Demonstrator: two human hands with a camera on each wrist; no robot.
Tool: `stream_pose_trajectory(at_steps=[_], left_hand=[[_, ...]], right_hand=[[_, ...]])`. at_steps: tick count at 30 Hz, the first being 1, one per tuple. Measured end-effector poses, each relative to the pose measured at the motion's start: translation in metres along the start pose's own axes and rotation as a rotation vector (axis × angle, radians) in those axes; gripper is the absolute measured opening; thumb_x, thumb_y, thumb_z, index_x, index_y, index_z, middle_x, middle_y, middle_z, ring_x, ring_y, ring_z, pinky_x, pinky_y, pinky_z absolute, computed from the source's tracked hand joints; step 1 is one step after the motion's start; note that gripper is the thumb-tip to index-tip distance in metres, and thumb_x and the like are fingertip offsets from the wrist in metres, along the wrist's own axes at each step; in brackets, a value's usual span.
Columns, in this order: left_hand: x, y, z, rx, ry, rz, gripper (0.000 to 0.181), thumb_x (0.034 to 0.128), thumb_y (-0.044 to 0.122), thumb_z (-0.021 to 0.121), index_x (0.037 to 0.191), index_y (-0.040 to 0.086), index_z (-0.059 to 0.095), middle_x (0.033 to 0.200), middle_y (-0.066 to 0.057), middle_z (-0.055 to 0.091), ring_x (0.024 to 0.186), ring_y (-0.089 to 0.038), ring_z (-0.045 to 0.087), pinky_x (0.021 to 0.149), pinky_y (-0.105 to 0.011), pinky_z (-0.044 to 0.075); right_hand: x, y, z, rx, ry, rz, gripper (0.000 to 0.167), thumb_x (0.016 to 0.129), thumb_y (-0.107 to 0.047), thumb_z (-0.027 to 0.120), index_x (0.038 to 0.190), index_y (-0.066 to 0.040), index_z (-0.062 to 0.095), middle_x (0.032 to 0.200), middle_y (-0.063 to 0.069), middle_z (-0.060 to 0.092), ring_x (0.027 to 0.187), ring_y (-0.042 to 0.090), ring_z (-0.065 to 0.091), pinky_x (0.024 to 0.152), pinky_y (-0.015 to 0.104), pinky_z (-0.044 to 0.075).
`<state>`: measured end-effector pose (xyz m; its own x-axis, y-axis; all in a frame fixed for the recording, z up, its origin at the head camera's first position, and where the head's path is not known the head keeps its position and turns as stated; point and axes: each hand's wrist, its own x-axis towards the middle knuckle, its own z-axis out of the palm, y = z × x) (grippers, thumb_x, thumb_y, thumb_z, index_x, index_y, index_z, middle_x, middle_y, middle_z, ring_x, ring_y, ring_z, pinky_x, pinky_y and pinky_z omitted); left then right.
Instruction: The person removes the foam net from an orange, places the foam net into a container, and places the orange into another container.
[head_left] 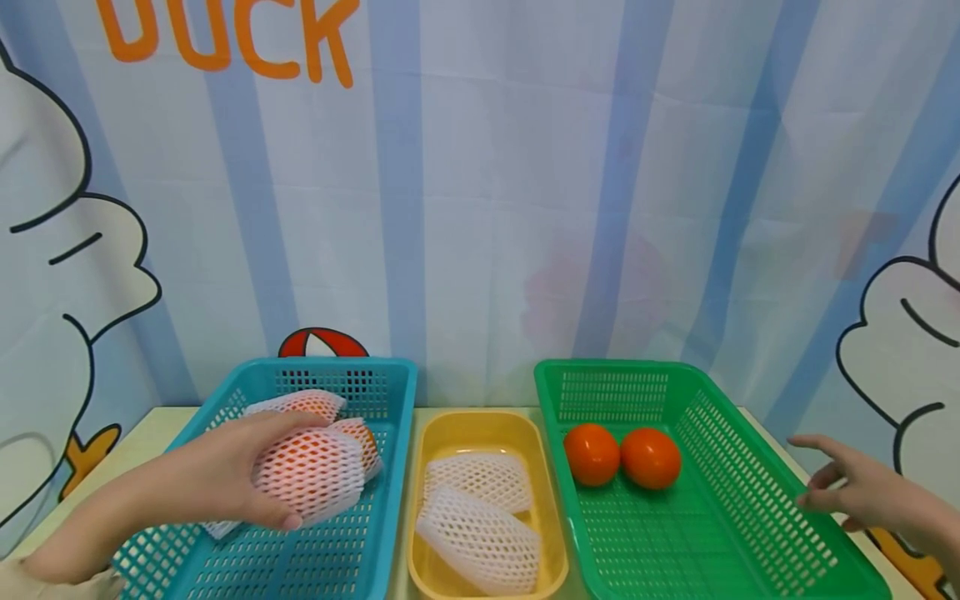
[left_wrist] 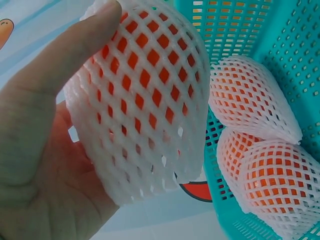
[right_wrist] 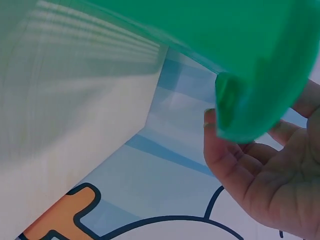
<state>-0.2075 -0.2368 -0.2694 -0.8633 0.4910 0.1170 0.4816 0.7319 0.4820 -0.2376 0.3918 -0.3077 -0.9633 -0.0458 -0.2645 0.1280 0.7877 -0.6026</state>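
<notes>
My left hand (head_left: pixel 225 471) grips a red-orange fruit in a white foam net (head_left: pixel 311 473) above the blue basket (head_left: pixel 408 433); in the left wrist view the thumb lies across the net (left_wrist: pixel 145 95). Other netted fruits (left_wrist: pixel 250 97) lie in the basket below. My right hand (head_left: pixel 862 487) is by the right rim of the green basket (head_left: pixel 757 442), holding nothing, its fingers loosely bent; the right wrist view shows the hand (right_wrist: pixel 270 175) partly behind the basket's rim (right_wrist: pixel 260 115). Two bare red-orange fruits (head_left: pixel 592 455) (head_left: pixel 651 458) sit side by side in the green basket.
Between the baskets stands a yellow tray (head_left: pixel 480 423) holding white foam nets (head_left: pixel 480 542). The pale tabletop (head_left: pixel 161 429) shows at the sides of the baskets. Behind everything hangs a blue-and-white striped cloth (head_left: pixel 487 208) with cartoon drawings.
</notes>
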Motion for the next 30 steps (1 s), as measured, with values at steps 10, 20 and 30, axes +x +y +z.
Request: stream_pose_trajectory(at_steps=[10,20,30], left_hand=[[0.001,0.004,0.001,0.007,0.017,0.033,0.083,0.0647,0.044,0.081,0.135,0.017,0.045,0.134,-0.010,0.046,0.113,-0.034,0.042,0.065,-0.037,0.052],[0.002,0.007,0.000,0.004,0.016,0.044,0.083,0.0654,0.043,0.080,0.135,0.016,0.045,0.140,-0.011,0.040,0.118,-0.036,0.038,0.067,-0.039,0.053],[0.005,0.011,-0.001,0.018,0.051,0.116,0.078,0.0660,0.045,0.080,0.131,0.017,0.048,0.130,-0.006,0.050,0.108,-0.029,0.048,0.066,-0.030,0.052]], right_hand=[[0.000,-0.010,-0.007,-0.024,0.009,-0.031,0.074,0.089,-0.016,0.063,0.139,0.012,0.017,0.094,0.015,0.054,0.072,0.021,0.055,0.060,0.038,0.047],[0.001,-0.022,-0.016,-0.080,-0.013,-0.046,0.073,0.089,-0.020,0.064,0.139,0.011,0.020,0.096,0.015,0.055,0.080,0.022,0.059,0.065,0.043,0.051],[0.003,-0.034,-0.019,-0.069,-0.032,-0.080,0.073,0.089,-0.021,0.063,0.139,0.010,0.021,0.098,0.014,0.057,0.083,0.024,0.060,0.066,0.043,0.051]])
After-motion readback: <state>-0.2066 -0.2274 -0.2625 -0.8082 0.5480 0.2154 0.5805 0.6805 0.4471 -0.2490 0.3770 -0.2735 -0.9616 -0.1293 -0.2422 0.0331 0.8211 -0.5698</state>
